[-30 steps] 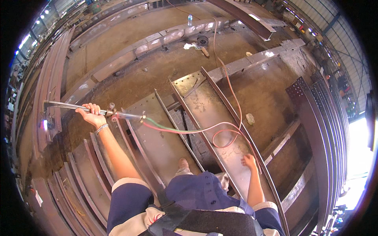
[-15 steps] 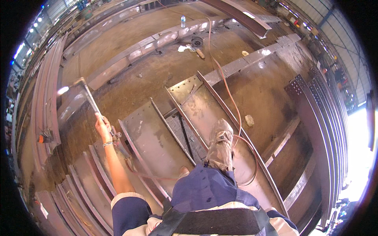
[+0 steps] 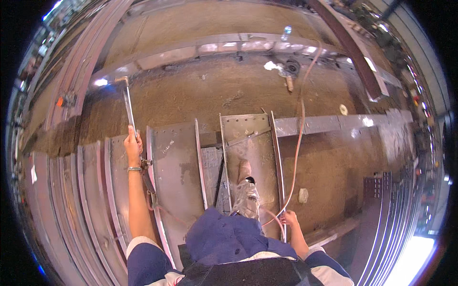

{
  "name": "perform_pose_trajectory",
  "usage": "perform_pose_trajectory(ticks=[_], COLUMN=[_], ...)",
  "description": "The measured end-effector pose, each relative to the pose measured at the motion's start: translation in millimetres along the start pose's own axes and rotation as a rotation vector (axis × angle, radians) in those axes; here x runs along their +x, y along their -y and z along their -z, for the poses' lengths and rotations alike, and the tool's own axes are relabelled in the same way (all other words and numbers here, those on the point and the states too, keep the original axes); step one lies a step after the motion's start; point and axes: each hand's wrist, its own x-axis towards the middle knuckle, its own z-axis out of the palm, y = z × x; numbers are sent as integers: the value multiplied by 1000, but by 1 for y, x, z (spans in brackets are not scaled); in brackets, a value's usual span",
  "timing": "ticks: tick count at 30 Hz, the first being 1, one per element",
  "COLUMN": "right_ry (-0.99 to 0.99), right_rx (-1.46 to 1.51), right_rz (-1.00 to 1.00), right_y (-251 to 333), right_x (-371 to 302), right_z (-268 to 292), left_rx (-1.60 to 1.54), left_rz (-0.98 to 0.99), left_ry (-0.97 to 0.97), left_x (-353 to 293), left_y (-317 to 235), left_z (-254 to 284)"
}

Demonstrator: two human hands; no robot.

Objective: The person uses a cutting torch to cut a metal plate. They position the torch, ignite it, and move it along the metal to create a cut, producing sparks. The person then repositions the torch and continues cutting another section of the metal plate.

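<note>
My left hand [image 3: 133,144] is closed round the handle of a long cutting torch [image 3: 128,106], held out to the left. A bright flame [image 3: 101,82] burns at its bent brass head. The torch's valves and hose fittings [image 3: 147,163] hang below my grip, beside a steel beam. On the right, my right hand [image 3: 288,218] has its fingers curled at an orange hose [image 3: 301,126], close to the edge of a beam flange; the exact grip is small in view. My booted foot [image 3: 245,172] stands on the channel-shaped steel beam [image 3: 244,136].
Several steel beams [image 3: 174,143] lie side by side, with gaps between them. At the right stand stacked drilled plates [image 3: 377,200]. Beyond, a long support beam [image 3: 210,47] crosses the dirt floor, with a water bottle [image 3: 286,33] on it. A dark coil [image 3: 292,67] lies nearby.
My view has turned left and my foot has shifted on the beam. My right hand has come into view at the hose. The lit torch stays in my left hand, now more upright.
</note>
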Motion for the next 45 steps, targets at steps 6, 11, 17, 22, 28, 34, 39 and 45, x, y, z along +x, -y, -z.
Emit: perform_pose_trajectory(ticks=[6, 11, 17, 22, 28, 34, 39, 45], right_ry=[-1, 465, 941, 1110, 1171, 1059, 1069, 996], right_rx=[-19, 12, -167, -231, -370, -4, 21, 223], right_rz=[348, 523, 505, 411, 773, 83, 9, 144], right_y=[251, 402, 458, 457, 385, 350, 329, 341], right_x=[86, 41, -42, -72, -66, -47, 5, 114], right_z=[29, -62, -193, -227, -229, -278, -355, -439], left_rx=[108, 111, 5, -55, -45, -147, -213, 253], left_rz=[30, 148, 137, 328, 509, 607, 575, 581], left_ry=[-93, -202, -268, -351, -419, -406, -155, -89], left_x=[-2, 4, -7, -23, -32, -18, 5, 15], left_y=[12, 13, 11, 34, 111, 191, 269, 368], left_z=[-106, -181, -234, -260, -268, -262, -243, -168])
